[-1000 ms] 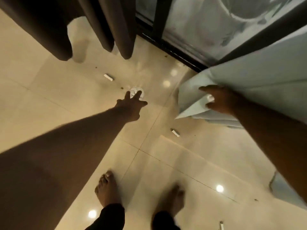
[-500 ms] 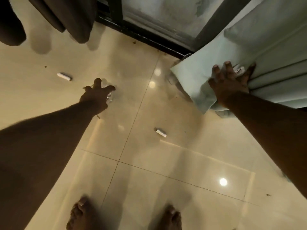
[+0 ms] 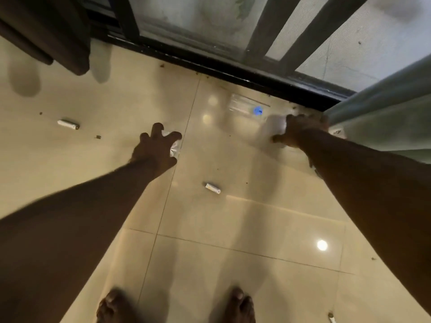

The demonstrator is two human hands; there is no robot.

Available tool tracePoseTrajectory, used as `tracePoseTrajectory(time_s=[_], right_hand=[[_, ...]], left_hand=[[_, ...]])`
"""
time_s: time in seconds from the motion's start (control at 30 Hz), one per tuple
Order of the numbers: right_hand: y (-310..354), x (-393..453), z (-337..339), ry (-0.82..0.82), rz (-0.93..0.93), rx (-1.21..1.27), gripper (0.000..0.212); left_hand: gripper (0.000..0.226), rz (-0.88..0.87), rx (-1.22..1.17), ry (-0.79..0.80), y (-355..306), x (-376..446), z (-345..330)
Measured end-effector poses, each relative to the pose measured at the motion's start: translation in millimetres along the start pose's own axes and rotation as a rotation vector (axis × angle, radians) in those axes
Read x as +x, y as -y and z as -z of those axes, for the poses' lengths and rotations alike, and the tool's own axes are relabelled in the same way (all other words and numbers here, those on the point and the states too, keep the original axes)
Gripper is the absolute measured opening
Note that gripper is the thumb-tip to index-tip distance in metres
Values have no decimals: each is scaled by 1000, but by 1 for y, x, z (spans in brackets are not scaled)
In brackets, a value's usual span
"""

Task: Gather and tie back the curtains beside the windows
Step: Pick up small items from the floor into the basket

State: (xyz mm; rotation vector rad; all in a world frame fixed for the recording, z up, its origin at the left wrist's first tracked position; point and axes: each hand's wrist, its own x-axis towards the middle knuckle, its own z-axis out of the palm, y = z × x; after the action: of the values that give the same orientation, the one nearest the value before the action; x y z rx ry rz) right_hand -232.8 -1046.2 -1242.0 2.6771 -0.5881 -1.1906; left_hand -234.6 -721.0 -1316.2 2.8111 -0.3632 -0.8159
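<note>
The person stands barefoot on a glossy tiled floor point(image 3: 233, 229), both arms stretched forward and down toward a dark window frame point(image 3: 233, 66).

Left hand point(image 3: 155, 149): fingers spread, released, holding nothing. Just under and beyond its fingertips lies a small crumpled clear wrapper point(image 3: 174, 148) on the floor; whether the hand touches it cannot be told.

Right hand point(image 3: 300, 130): reaches to the lower edge of the pale curtain point(image 3: 384, 122), which hangs to the right of this hand and runs up out of view. The fingers curl at the curtain's hem, where a small white label point(image 3: 337, 131) shows just right of the wrist. Motion blur covers the fingers; whether they are clenched on the fabric cannot be told.

A dark curtain point(image 3: 46, 31) hangs well to the left of the left hand and beyond it, its hem clear of the floor.

Loose items on the floor: one small white stub point(image 3: 68, 124) left of the left hand, another point(image 3: 212, 188) between the two forearms, nearer the feet point(image 3: 240, 304), a third point(image 3: 331, 318) at the bottom edge. A clear packet with a blue mark point(image 3: 250, 108) lies just left of the right hand, beside the frame. Dark specks are scattered on the tiles.
</note>
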Motion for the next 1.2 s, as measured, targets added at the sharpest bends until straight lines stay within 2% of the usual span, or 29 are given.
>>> tracePoseTrajectory(time_s=[0.1, 0.17, 0.27, 0.47, 0.6, 0.67, 0.8, 0.9, 1.07, 1.2], right_hand=[[26, 26, -2, 5, 61, 524, 98], [44, 41, -8, -56, 103, 651, 107], [61, 61, -29, -84, 114, 462, 110], [64, 75, -53, -271, 60, 280, 83], [65, 70, -57, -344, 79, 390, 67], [69, 57, -54, -393, 97, 489, 68], [80, 0, -38, -485, 204, 614, 68], [88, -63, -31, -489, 322, 605, 60], [90, -198, -32, -303, 517, 598, 61], [62, -324, -32, -173, 576, 492, 66]], left_hand=[[59, -23, 15, 2, -16, 14, 3], [59, -36, 1, 3, -22, 26, 3], [60, -60, 9, -9, -24, 38, -1], [59, -62, -3, -39, -16, 42, -12], [64, -37, -41, -51, -8, 30, -11], [69, -24, -59, -59, -5, 18, -6], [80, 40, -43, -50, -2, -33, 20], [71, 95, -48, -41, -4, -86, 46], [69, 117, -15, 12, -14, -203, 102], [72, 89, 67, 126, -37, -311, 141]])
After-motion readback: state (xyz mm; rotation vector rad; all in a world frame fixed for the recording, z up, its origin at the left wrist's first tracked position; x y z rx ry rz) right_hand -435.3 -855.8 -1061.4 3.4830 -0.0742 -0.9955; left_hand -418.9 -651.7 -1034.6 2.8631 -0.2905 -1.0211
